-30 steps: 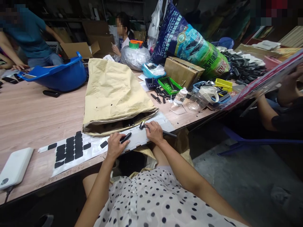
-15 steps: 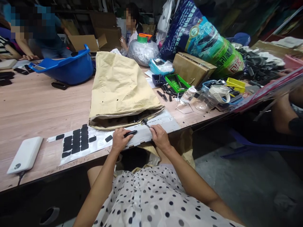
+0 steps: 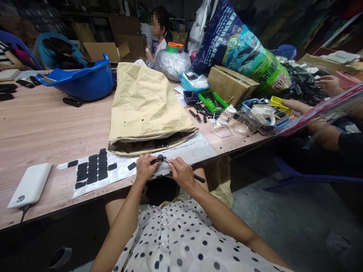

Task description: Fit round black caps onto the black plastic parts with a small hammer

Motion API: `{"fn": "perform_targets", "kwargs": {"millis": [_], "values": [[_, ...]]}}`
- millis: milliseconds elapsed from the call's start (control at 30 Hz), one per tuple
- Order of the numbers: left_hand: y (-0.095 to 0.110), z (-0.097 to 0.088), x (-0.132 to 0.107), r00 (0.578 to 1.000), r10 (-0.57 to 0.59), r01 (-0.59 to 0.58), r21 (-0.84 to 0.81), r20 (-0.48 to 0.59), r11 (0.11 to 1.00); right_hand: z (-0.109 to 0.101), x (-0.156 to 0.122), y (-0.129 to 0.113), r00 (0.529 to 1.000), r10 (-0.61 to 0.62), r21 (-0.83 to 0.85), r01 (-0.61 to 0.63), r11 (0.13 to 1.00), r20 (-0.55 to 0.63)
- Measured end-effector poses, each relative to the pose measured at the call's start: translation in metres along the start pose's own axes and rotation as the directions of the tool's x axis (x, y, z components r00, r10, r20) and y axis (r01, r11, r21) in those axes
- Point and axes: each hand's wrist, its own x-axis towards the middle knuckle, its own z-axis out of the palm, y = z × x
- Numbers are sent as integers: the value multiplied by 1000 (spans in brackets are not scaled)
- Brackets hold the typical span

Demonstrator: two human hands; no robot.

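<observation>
At the table's front edge, my left hand (image 3: 145, 167) is closed on a slim black piece (image 3: 154, 161), partly covered by the fingers. My right hand (image 3: 181, 172) grips a small hammer (image 3: 199, 178) with a dark rounded head, a thin metal shaft and a black handle that sticks out behind the hand. The hammer's head lies over the tip of the black piece; whether they touch I cannot tell. Under both hands is a grey-white board (image 3: 195, 151). Just behind lies a tan sack (image 3: 144, 102), its dark mouth facing me.
Left of my hands, a white sheet (image 3: 116, 175) carries several black pads, and a white power bank (image 3: 30, 186) lies beyond it. A blue basin (image 3: 85, 83) stands farther back. To the right are a green tray (image 3: 211, 101), a clear jug (image 3: 249, 119) and a co-worker's arm (image 3: 320, 126).
My right hand has moved slightly left and down, bringing the hammer's head onto the black piece in my left hand. At right, a co-worker's hands have reached over the table.
</observation>
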Motion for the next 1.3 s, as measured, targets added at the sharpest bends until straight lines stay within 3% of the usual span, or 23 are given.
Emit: {"fn": "perform_targets", "kwargs": {"millis": [167, 467, 767, 1067, 1200, 1300], "values": [[3, 0, 0, 1000, -10, 10, 4, -4, 1000, -2, 0, 5, 997, 15, 59, -10, 998, -80], [3, 0, -2, 1000, 5, -5, 10, -18, 1000, 1, 5, 24, 988, 93, 101, -81, 992, -122], [1, -2, -3, 1000, 26, -26, -2, 14, 1000, 5, 35, 74, 989, 85, -165, -105, 981, -123], [-7, -1, -4, 998, 60, -61, -36, -11, 998, 18, 32, 74, 980, 78, -198, -115, 973, -185], [-3, -7, -10, 989, 139, -143, -79, -49, 987, 19, 33, 73, 977, 69, -208, -112, 972, -203], [7, -12, -33, 958, 281, -287, -163, -59, 944, 21, 33, 72, 974, 61, -210, -108, 972, -218]]}}
